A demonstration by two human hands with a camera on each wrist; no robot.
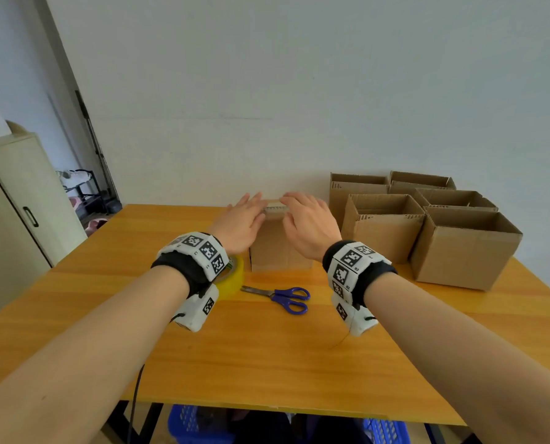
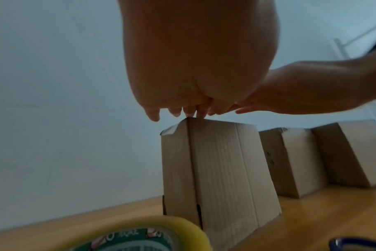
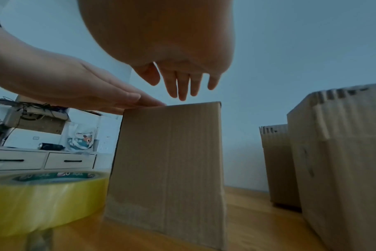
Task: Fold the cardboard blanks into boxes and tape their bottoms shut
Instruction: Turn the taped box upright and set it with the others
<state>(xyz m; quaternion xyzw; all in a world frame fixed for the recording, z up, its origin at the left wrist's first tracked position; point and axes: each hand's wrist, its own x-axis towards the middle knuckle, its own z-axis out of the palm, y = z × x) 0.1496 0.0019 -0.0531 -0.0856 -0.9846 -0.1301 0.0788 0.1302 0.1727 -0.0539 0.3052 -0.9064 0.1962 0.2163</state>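
A brown cardboard box (image 1: 273,248) stands upright in the middle of the table, its top flaps folded down. My left hand (image 1: 244,219) lies flat on the top's left half, fingers straight. My right hand (image 1: 305,219) reaches over the right half, fingers straight and slightly spread. In the left wrist view the left fingertips (image 2: 191,112) touch the top edge of the box (image 2: 221,169). In the right wrist view the right fingers (image 3: 182,86) hang just over the box (image 3: 167,161). A yellow tape roll (image 1: 233,277) lies left of the box.
Blue-handled scissors (image 1: 283,298) lie on the wooden table (image 1: 235,354) in front of the box. Several open-topped cardboard boxes (image 1: 459,245) stand grouped at the right back, close to the right hand. A cabinet (image 1: 14,213) stands off the table's left side.
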